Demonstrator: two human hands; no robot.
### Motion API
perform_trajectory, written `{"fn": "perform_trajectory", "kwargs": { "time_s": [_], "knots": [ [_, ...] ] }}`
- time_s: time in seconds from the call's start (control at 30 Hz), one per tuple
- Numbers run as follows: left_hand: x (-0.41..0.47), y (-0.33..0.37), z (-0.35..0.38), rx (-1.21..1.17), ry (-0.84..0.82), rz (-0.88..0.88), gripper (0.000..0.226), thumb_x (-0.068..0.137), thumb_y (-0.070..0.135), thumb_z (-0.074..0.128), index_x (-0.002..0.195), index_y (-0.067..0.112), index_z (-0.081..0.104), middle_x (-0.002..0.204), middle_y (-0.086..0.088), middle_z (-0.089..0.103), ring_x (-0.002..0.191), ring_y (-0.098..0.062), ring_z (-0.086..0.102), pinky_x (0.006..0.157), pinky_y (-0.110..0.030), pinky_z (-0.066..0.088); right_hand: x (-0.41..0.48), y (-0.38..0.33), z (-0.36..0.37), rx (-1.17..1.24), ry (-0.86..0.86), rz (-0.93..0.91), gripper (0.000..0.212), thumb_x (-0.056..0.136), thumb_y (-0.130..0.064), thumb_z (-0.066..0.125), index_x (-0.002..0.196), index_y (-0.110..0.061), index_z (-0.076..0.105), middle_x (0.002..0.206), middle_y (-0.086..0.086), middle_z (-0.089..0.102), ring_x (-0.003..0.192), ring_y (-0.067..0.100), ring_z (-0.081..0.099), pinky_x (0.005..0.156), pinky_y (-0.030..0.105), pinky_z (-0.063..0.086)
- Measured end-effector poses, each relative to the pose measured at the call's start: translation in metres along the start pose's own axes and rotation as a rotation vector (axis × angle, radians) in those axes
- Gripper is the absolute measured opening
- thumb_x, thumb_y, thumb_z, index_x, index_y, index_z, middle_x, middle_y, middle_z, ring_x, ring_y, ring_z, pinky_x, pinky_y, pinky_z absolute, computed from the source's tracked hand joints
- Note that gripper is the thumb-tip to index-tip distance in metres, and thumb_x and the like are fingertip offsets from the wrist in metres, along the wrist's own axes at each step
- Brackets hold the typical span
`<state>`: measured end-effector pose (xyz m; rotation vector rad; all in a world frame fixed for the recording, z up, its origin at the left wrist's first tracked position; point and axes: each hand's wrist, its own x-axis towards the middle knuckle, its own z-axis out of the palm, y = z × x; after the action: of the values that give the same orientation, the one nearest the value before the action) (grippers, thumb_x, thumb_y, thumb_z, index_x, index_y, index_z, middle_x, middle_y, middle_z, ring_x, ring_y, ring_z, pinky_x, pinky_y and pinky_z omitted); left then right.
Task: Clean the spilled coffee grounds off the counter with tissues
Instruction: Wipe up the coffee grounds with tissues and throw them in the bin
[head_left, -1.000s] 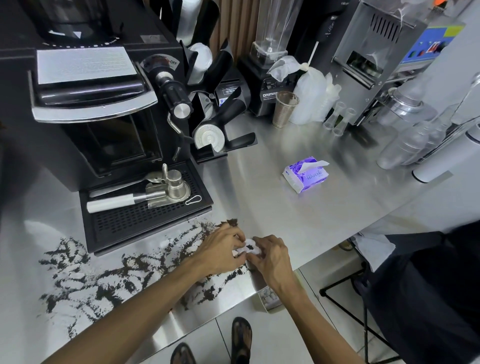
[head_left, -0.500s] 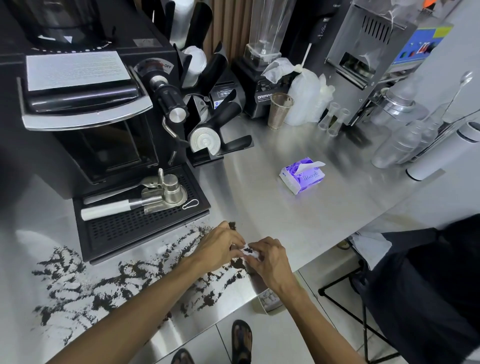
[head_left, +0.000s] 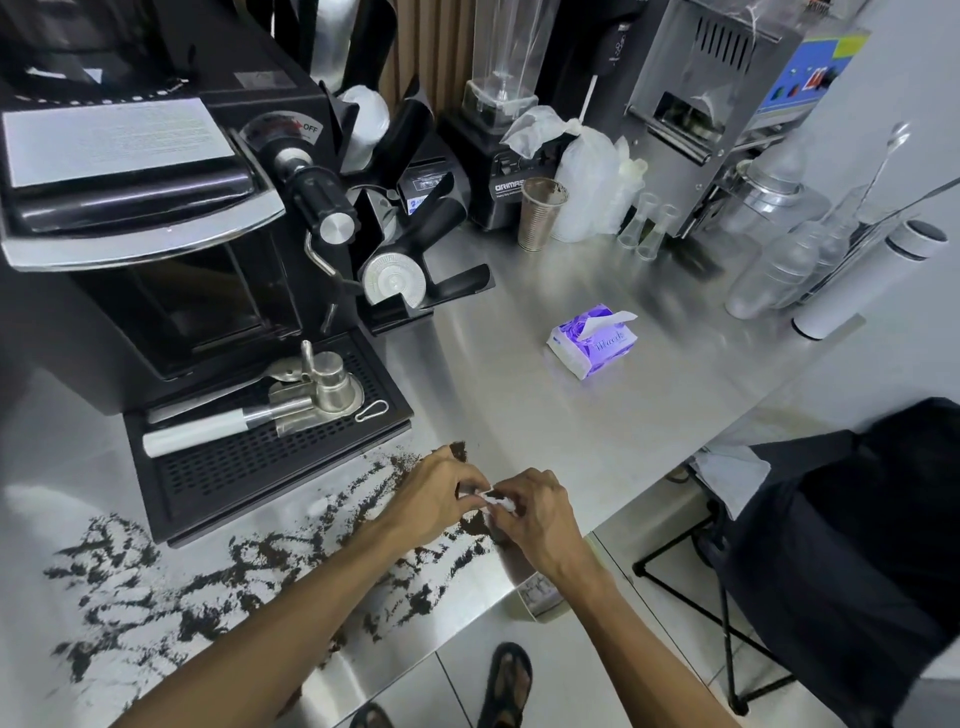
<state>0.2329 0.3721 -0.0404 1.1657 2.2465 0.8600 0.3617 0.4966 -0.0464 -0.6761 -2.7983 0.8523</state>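
Tissue (head_left: 497, 502) mostly hidden, pinched between left hand (head_left: 436, 499) and right hand (head_left: 537, 514) fingers over coffee grounds (head_left: 260, 561).

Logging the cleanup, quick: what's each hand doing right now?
Left hand: fingers pinched on the crumpled tissue.
Right hand: fingers pinched on the same tissue.

Purple tissue pack (head_left: 591, 339), silver counter (head_left: 597, 415)

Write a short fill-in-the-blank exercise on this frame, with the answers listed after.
1. Both hands, left hand and right hand, pinch one small white ____ between them.
2. The purple tissue pack lies on the ____ counter.
3. The coffee grounds lie mostly in front of the black ____ tray.

Answers: tissue; steel; drip
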Motion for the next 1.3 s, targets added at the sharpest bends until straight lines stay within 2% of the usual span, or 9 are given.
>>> {"fn": "perform_trajectory", "kwargs": {
  "time_s": [0.2, 0.33, 0.53, 0.63, 0.77, 0.93, 1.1, 1.2, 1.3],
  "knots": [
    [0.003, 0.004, 0.005, -0.076, 0.024, -0.022, 0.038, 0.077, 0.023, 0.08, 0.103, 0.032, 0.053, 0.098, 0.01, 0.068, 0.088, 0.009, 0.06, 0.069, -0.004, 0.044, 0.003, 0.002, -0.006, 0.03, 0.006, -0.017, 0.015, 0.084, -0.025, 0.068, 0.097, -0.021, 0.074, 0.089, -0.003, 0.064, 0.085, 0.014, 0.047, 0.067, 0.014, 0.031],
    [0.009, 0.019, 0.01, -0.138, 0.07, -0.015, 0.038, 0.079, 0.016, 0.078, 0.106, 0.029, 0.055, 0.099, 0.008, 0.065, 0.089, 0.003, 0.065, 0.077, -0.018, 0.056, 0.005, 0.01, -0.023, 0.048, 0.042, -0.037, 0.017, 0.083, -0.023, 0.069, 0.099, -0.018, 0.074, 0.088, -0.001, 0.064, 0.086, 0.017, 0.05, 0.068, 0.011, 0.032],
    [0.025, 0.066, 0.038, -0.134, 0.138, -0.003, 0.036, 0.079, 0.023, 0.078, 0.098, 0.038, 0.051, 0.094, 0.013, 0.068, 0.082, 0.003, 0.065, 0.076, -0.031, 0.056, 0.001, 0.052, -0.064, 0.059, 0.077, -0.058, 0.021, 0.08, -0.027, 0.076, 0.098, -0.016, 0.075, 0.093, 0.0, 0.068, 0.088, 0.018, 0.055, 0.072, 0.021, 0.041],
    [0.031, 0.099, 0.063, -0.084, 0.152, -0.034, 0.03, 0.081, 0.033, 0.075, 0.097, 0.036, 0.049, 0.095, 0.019, 0.07, 0.072, 0.004, 0.062, 0.07, -0.026, 0.051, -0.009, 0.088, -0.087, 0.043, 0.068, -0.095, 0.02, 0.079, -0.023, 0.077, 0.097, -0.017, 0.074, 0.091, -0.001, 0.068, 0.085, 0.018, 0.055, 0.07, 0.02, 0.04],
    [0.037, 0.14, 0.106, -0.02, 0.202, -0.04, 0.029, 0.08, 0.039, 0.073, 0.096, 0.034, 0.049, 0.095, 0.023, 0.069, 0.088, -0.009, 0.065, 0.076, -0.03, 0.05, -0.027, 0.137, -0.118, 0.029, 0.032, -0.137, 0.022, 0.081, -0.027, 0.076, 0.1, -0.017, 0.074, 0.091, -0.002, 0.067, 0.086, 0.015, 0.054, 0.071, 0.023, 0.045],
    [0.046, 0.176, 0.161, -0.046, 0.22, -0.06, 0.026, 0.081, 0.038, 0.074, 0.093, 0.034, 0.052, 0.096, 0.017, 0.071, 0.089, -0.013, 0.067, 0.074, -0.033, 0.052, -0.047, 0.191, -0.144, 0.033, 0.002, -0.189, 0.023, 0.079, -0.023, 0.076, 0.102, -0.022, 0.073, 0.09, -0.004, 0.067, 0.08, 0.012, 0.052, 0.07, 0.017, 0.036],
    [0.056, 0.191, 0.206, -0.079, 0.207, -0.098, 0.024, 0.08, 0.033, 0.076, 0.094, 0.035, 0.056, 0.1, 0.017, 0.07, 0.092, -0.006, 0.066, 0.075, -0.028, 0.051, -0.056, 0.24, -0.145, 0.009, -0.074, -0.14, 0.026, 0.082, -0.03, 0.072, 0.107, -0.02, 0.072, 0.099, -0.004, 0.065, 0.086, 0.009, 0.05, 0.071, 0.027, 0.047],
    [0.064, 0.181, 0.233, -0.088, 0.18, -0.124, 0.029, 0.079, 0.031, 0.077, 0.094, 0.035, 0.054, 0.096, 0.017, 0.07, 0.086, -0.007, 0.067, 0.074, -0.034, 0.055, -0.059, 0.261, -0.135, 0.008, -0.096, -0.136, 0.024, 0.081, -0.026, 0.075, 0.103, -0.019, 0.073, 0.096, -0.003, 0.066, 0.082, 0.003, 0.045, 0.068, 0.011, 0.036],
    [0.07, 0.162, 0.26, -0.104, 0.159, -0.148, 0.03, 0.078, 0.025, 0.079, 0.094, 0.033, 0.054, 0.094, 0.015, 0.07, 0.083, -0.012, 0.067, 0.071, -0.035, 0.055, -0.059, 0.279, -0.118, 0.019, -0.114, -0.143, 0.02, 0.079, -0.019, 0.077, 0.099, -0.018, 0.074, 0.093, -0.005, 0.064, 0.079, 0.0, 0.041, 0.066, 0.005, 0.034]
  ]
}}
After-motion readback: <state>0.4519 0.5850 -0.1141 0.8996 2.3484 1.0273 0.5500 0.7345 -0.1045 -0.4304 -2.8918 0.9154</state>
